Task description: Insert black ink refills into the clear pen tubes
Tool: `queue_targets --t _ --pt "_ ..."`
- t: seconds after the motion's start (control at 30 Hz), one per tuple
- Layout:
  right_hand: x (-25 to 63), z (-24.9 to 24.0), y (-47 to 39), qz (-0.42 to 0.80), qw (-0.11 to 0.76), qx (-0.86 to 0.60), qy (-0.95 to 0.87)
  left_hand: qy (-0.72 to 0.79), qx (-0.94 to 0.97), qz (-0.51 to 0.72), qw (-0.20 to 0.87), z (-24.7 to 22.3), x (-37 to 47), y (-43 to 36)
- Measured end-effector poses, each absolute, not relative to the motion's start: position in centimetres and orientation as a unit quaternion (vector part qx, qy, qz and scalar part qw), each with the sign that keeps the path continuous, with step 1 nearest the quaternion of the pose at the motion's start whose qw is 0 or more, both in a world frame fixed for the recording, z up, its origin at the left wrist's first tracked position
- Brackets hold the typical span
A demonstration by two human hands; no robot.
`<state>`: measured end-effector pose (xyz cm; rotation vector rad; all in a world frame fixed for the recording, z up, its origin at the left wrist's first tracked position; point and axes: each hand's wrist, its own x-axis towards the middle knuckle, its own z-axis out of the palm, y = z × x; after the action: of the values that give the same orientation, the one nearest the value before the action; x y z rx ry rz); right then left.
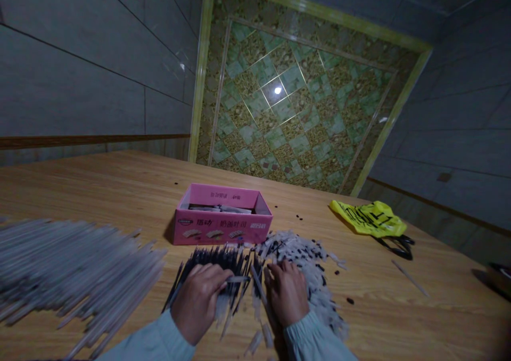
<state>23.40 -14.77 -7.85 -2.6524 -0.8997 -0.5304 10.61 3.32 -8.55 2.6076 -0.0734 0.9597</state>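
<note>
My left hand pinches a slim pale tube between thumb and forefinger, pointing right over a heap of thin dark sticks with pale ends. Beside it, my right hand is closed, its fingers curled down at the edge of a pile of small whitish translucent pieces and black bits. What its fingertips hold, if anything, is hidden. Another slim tube slants between the two hands. Just beyond the sticks stands an open pink box with pale slim items inside.
A broad stack of long greyish tubes covers the left of the wooden table. On the right lie a yellow plastic bag with black print, a black strap-like item and a single tube. Small black bits are scattered about.
</note>
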Motion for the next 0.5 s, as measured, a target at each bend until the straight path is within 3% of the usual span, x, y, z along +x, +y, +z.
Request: queue_targets --t 0.3,0.43,0.5 --pt "23.52 -8.06 -14.52 -0.173 0.139 -0.92 -0.324 -0.022 0.93 0.316 0.188 -8.66 10.61 3.34" --pt "23.73 -8.31 -14.76 -0.164 0.196 -0.905 -0.34 -0.019 0.927 0.322 0.19 -8.74 10.69 3.35" --pt "23.81 -8.43 -14.8 -0.158 0.265 -0.891 -0.332 -0.02 0.927 0.322 0.192 -8.81 10.69 3.35"
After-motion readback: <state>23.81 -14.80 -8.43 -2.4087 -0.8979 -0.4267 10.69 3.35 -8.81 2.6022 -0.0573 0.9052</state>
